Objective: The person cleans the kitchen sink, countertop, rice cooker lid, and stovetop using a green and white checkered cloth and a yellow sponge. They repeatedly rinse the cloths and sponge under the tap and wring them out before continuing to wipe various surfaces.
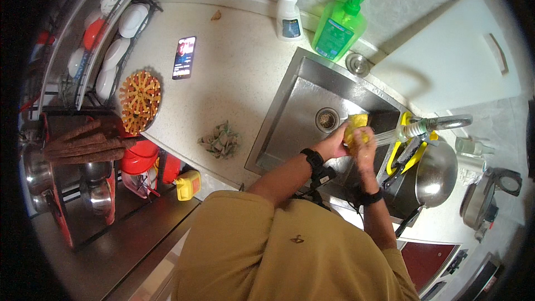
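Note:
Over the steel sink (288, 108), my left hand (334, 144) grips a wet yellow cloth or sponge (358, 121). My right hand (365, 150) is pressed on the same yellow thing from the right, its fingers curled and slightly blurred. Water sprays from the faucet (449, 122) towards my right hand. The sink's drain strainer (327, 120) lies just left of the yellow thing. Whether anything is inside the yellow thing is hidden by my fingers.
A steel wok (436, 175) and yellow-handled utensils crowd the sink's right side. Behind the sink stand a green pump bottle (338, 29) and a white spray bottle (288, 12). On the counter lie a crumpled cloth (220, 140), a phone (184, 57) and a patterned trivet (140, 102).

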The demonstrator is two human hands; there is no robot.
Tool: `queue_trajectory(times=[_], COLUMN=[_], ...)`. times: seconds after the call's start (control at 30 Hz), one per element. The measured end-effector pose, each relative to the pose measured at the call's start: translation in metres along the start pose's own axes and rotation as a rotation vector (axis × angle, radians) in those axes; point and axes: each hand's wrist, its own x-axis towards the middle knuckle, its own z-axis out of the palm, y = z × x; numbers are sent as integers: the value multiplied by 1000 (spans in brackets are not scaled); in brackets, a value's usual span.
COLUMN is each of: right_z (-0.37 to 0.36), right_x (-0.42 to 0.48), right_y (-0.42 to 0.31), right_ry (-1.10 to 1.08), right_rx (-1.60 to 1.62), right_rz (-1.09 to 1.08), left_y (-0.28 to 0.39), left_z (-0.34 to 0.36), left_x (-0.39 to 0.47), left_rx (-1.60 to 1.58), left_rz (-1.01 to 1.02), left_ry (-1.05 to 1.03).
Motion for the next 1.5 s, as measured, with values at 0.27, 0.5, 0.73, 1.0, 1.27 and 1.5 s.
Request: queue_trajectory(times=[0.27,0.5,0.73,1.0,1.27,1.5], right_z=[4,-80,2,10,-52,-13], right_x=[1,36,5,-4,32,-24], right_y=[12,109,7,-15,36,-42], right_ry=[128,143,90,-1,38,-269], right_rx=[-681,-584,11,-591,-572,-392], right_rz=[-273,-141,14,-225,-117,-438], left_y=[3,4,5,14,8,18], left_z=[43,14,28,29,2,36], left_x=[-50,-28,-10,-34,-21,-60], left_rx=[1139,201,-111,697,66,567], left_rz=[512,-56,-210,289,-200,130], left_ry=[-135,-84,160,-105,203,-191])
